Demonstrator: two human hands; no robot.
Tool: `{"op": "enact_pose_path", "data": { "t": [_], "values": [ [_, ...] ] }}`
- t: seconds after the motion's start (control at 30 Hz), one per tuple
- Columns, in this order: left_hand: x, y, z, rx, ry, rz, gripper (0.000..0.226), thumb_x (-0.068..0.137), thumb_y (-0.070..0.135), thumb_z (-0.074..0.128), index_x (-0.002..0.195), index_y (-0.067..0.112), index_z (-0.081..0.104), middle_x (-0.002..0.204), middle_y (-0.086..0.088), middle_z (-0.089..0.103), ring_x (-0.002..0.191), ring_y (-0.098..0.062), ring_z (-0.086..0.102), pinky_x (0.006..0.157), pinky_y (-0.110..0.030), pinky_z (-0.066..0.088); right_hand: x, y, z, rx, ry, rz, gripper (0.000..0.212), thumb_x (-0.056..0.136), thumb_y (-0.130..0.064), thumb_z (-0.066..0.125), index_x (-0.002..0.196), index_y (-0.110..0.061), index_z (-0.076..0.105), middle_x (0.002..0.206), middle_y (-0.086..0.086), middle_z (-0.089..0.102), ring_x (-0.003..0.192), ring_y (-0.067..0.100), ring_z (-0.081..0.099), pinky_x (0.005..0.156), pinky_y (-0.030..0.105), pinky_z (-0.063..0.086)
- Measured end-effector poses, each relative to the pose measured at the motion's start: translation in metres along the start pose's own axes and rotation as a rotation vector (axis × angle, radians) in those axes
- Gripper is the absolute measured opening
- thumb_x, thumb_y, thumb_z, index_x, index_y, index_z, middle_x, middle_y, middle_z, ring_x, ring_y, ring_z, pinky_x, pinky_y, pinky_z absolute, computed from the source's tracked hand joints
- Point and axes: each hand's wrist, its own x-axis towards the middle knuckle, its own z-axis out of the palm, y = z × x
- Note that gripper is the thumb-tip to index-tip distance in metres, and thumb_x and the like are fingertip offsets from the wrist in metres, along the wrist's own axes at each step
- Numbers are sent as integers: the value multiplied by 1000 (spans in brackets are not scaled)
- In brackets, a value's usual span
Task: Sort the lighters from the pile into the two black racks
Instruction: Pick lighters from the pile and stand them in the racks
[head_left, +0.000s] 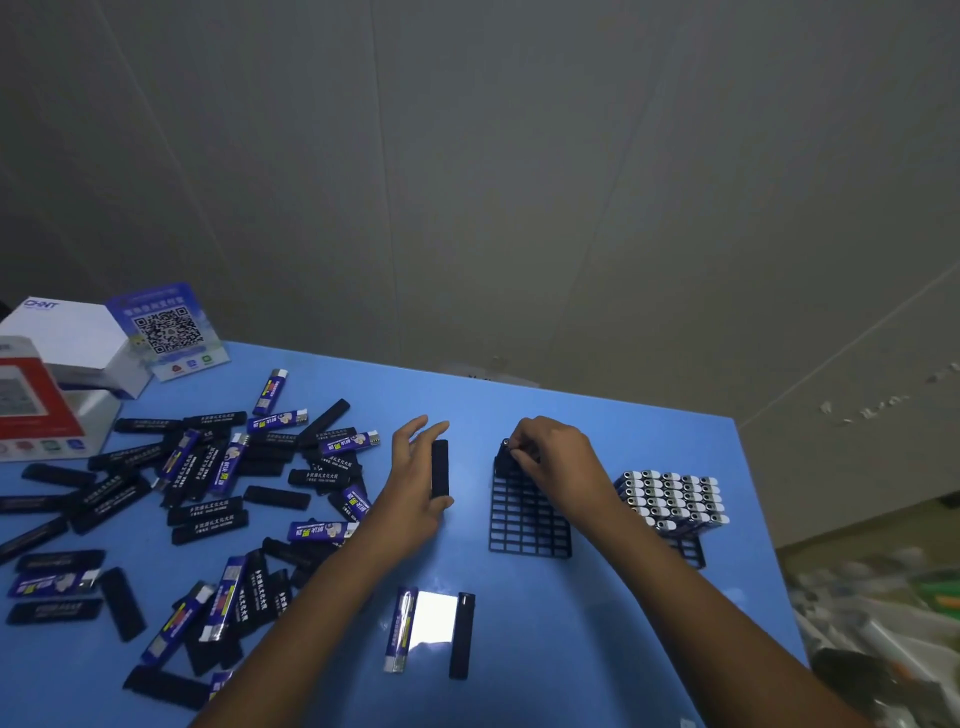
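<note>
Left hand grasps black lighter mid-worktop. Right hand pinches lighter at far corner of empty rack. Second rack, near right edge, holds blue lighters. Pile covers left side.

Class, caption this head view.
Right hand slots a black lighter into the near rack; left hand holds another lighter.

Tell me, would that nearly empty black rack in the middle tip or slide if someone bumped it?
Probably slides easily: the black rack is an open thin-barred grid, so likely light, on a smooth blue table. It looks stiff, its bars straight. Tipping seems unlikely, since it sits low and wide; the right hand at its far corner may also steady it.
</note>
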Motion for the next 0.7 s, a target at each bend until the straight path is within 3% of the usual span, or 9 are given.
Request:
{"op": "enact_pose_path", "data": {
  "t": [0.13,0.23,0.33,0.47,0.53,0.7],
  "values": [
    [0,2,-2,-41,4,-22,91,82,-9,72,151,28,25,156,3,12,136,-19,40,100,-36,50,1,1,1,-10,8,-12,5,92,-13,65,92,-17,66,88,-10,60,80,12,60,73,31,53],
    [1,5,-2,-68,16,-38,92,81,-11,72,151,26,25,151,3,17,126,-10,42,85,-16,51,0,1,1,-10,23,-11,5,90,-11,66,90,-17,67,86,-9,62,79,12,59,73,30,51],
    [2,6,-1,-119,27,-73,92,80,-12,73,151,21,25,140,3,26,119,-7,45,73,-9,50,0,-1,0,-5,9,-8,9,89,-9,65,87,-17,68,84,-9,64,77,9,58,71,27,50],
    [3,6,1,-152,35,-111,86,80,-10,74,148,19,30,113,3,47,104,-13,58,74,-8,50,0,-1,-2,23,5,5,10,89,-8,66,87,-17,69,85,-9,67,78,6,58,71,23,49],
    [3,6,1,-146,26,-114,84,80,-8,74,147,20,31,102,8,50,96,-6,58,74,-8,49,-1,0,-1,32,10,2,9,89,-8,67,87,-17,69,86,-9,67,78,5,58,72,22,49],
    [3,6,0,-135,32,-95,82,81,-5,75,146,21,33,97,9,52,90,-6,59,77,-12,51,-2,2,-3,7,23,-14,7,90,-8,66,90,-14,70,87,-5,66,77,9,57,72,25,49]
  ]
}}
